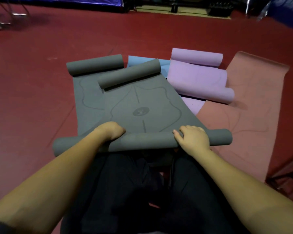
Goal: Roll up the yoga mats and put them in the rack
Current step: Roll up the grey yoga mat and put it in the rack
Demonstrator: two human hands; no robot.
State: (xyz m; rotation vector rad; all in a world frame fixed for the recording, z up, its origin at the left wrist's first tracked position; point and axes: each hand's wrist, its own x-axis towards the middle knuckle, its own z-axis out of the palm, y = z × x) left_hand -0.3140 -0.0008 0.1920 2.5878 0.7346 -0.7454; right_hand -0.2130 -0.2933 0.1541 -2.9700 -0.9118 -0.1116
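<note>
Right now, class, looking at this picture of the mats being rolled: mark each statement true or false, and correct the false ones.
1. Both hands (left hand, right hand) are on the near roll of the grey mat. True.
2. The purple mat lies left of the grey one. False: it lies to the right.
3. A blue mat shows behind the grey mats. True.
4. The pink mat is fully rolled. False: it lies flat.
5. The floor is green. False: it is red.

Dim, soft picture; wide-angle bending at edges, dark far background.
</note>
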